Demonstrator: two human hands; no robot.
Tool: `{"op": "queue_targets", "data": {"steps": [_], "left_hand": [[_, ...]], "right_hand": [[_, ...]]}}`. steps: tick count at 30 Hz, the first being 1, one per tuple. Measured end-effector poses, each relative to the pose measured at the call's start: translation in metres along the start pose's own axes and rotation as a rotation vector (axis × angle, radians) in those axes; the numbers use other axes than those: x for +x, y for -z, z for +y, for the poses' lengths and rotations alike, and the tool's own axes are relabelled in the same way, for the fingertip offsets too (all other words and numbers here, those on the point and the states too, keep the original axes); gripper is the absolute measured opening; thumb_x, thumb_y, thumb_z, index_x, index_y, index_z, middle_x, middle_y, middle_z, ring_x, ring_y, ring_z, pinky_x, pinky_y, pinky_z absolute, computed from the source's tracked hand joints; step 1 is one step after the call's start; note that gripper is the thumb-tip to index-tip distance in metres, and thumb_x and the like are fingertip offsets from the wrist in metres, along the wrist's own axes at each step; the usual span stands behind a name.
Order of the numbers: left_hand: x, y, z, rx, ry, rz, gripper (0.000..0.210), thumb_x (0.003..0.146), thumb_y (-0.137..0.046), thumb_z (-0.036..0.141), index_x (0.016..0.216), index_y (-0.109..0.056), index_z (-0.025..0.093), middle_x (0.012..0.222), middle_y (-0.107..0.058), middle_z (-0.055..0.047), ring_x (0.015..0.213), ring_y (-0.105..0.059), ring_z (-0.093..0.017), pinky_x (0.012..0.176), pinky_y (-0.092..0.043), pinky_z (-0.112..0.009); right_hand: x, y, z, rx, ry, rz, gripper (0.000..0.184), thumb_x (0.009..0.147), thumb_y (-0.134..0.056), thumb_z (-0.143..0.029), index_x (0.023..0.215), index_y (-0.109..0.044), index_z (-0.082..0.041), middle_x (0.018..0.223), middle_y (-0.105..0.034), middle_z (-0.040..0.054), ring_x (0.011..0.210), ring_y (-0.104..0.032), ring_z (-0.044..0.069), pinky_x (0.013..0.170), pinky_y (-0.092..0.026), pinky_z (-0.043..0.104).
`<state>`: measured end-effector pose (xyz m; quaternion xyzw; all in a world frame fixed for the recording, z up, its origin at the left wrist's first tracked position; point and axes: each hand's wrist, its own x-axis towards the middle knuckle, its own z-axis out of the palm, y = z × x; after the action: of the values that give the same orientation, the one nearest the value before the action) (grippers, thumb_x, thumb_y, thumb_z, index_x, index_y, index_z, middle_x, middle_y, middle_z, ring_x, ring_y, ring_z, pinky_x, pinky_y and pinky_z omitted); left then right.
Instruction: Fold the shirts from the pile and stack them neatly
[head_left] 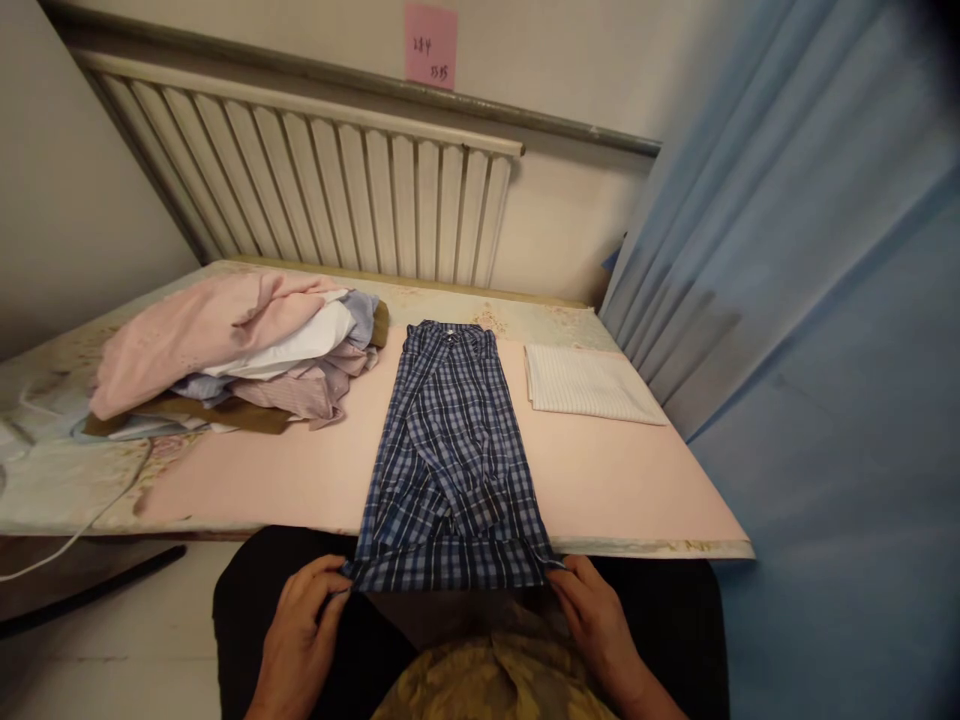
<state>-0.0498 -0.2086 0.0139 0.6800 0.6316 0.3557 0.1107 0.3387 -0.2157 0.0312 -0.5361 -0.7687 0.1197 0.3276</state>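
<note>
A blue plaid shirt (pixel 457 430) lies lengthwise on the table, its collar at the far end and its sides and sleeves folded inward. The near end hangs past the table's front edge over my lap. My left hand (pixel 306 615) pinches the left near corner between thumb and fingers. At the right near corner, my right hand (pixel 589 610) has its fingers closed on the cloth. Between the two hands the near edge is drawn out straight.
A heap of crumpled clothes (pixel 225 350) sits on the table's left, pink on top. To the right lies a folded striped white cloth (pixel 589 385). Behind stands a radiator (pixel 337 180). A blue curtain (pixel 787 330) hangs along the right side. A white cable (pixel 90 520) droops over the front edge.
</note>
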Motion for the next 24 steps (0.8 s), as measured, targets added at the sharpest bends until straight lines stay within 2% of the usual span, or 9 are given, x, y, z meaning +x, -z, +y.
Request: {"op": "queue_targets", "data": {"steps": [3, 5, 8, 13, 18, 21, 24], "left_hand": [[0.002, 0.006, 0.001, -0.007, -0.082, -0.017, 0.018, 0.086, -0.050, 0.037, 0.083, -0.063, 0.024, 0.120, -0.062, -0.007, 0.119, -0.049, -0.027, 0.097, -0.045, -0.047], [0.003, 0.011, 0.004, -0.052, -0.106, -0.059, 0.017, 0.087, -0.049, 0.035, 0.084, -0.062, 0.025, 0.119, -0.064, -0.006, 0.124, -0.046, -0.026, 0.098, -0.045, -0.047], [0.005, 0.020, 0.010, -0.135, -0.105, -0.115, 0.016, 0.088, -0.049, 0.033, 0.087, -0.063, 0.026, 0.110, -0.068, -0.005, 0.120, -0.052, -0.022, 0.095, -0.050, -0.038], [0.004, 0.035, 0.019, -0.201, -0.103, -0.214, 0.014, 0.087, -0.053, 0.035, 0.088, -0.065, 0.027, 0.105, -0.069, -0.002, 0.105, -0.063, -0.017, 0.086, -0.052, -0.023], [-0.002, 0.047, 0.029, -0.261, -0.033, -0.316, 0.016, 0.087, -0.053, 0.037, 0.085, -0.065, 0.026, 0.105, -0.068, -0.003, 0.103, -0.063, -0.016, 0.085, -0.051, -0.020], [0.001, 0.049, 0.036, -0.306, 0.014, -0.284, 0.020, 0.086, -0.053, 0.042, 0.082, -0.065, 0.027, 0.103, -0.069, -0.004, 0.099, -0.064, -0.019, 0.083, -0.053, -0.024], [0.014, 0.049, 0.042, -0.326, 0.054, -0.214, 0.025, 0.084, -0.053, 0.049, 0.078, -0.066, 0.027, 0.099, -0.071, -0.004, 0.092, -0.066, -0.021, 0.079, -0.054, -0.027]], "right_hand": [[0.007, 0.008, -0.002, -0.022, 0.050, 0.101, 0.021, 0.090, -0.045, -0.013, 0.095, -0.064, -0.022, 0.106, -0.058, 0.0090, 0.099, -0.058, 0.021, 0.083, -0.051, 0.033], [0.011, 0.013, -0.001, -0.004, 0.111, 0.116, 0.019, 0.089, -0.046, -0.011, 0.093, -0.062, -0.022, 0.112, -0.056, 0.0097, 0.108, -0.054, 0.022, 0.090, -0.049, 0.037], [0.014, 0.021, 0.000, 0.026, 0.167, 0.118, 0.018, 0.089, -0.047, -0.009, 0.091, -0.059, -0.021, 0.110, -0.056, 0.0094, 0.110, -0.052, 0.022, 0.091, -0.048, 0.039], [0.006, 0.038, -0.006, 0.032, 0.142, 0.122, 0.016, 0.089, -0.047, -0.011, 0.089, -0.058, -0.021, 0.108, -0.056, 0.0097, 0.108, -0.053, 0.023, 0.089, -0.049, 0.039], [-0.002, 0.057, -0.016, 0.048, 0.155, 0.076, 0.015, 0.089, -0.048, -0.012, 0.089, -0.059, -0.022, 0.104, -0.058, 0.0090, 0.106, -0.055, 0.023, 0.087, -0.050, 0.038], [-0.002, 0.062, -0.018, 0.032, 0.139, 0.130, 0.014, 0.088, -0.050, -0.013, 0.090, -0.059, -0.023, 0.104, -0.059, 0.0092, 0.105, -0.057, 0.024, 0.086, -0.051, 0.039], [0.008, 0.062, -0.022, 0.037, 0.104, 0.218, 0.016, 0.088, -0.049, -0.013, 0.092, -0.059, -0.025, 0.104, -0.060, 0.0097, 0.102, -0.058, 0.024, 0.084, -0.052, 0.040]]}}
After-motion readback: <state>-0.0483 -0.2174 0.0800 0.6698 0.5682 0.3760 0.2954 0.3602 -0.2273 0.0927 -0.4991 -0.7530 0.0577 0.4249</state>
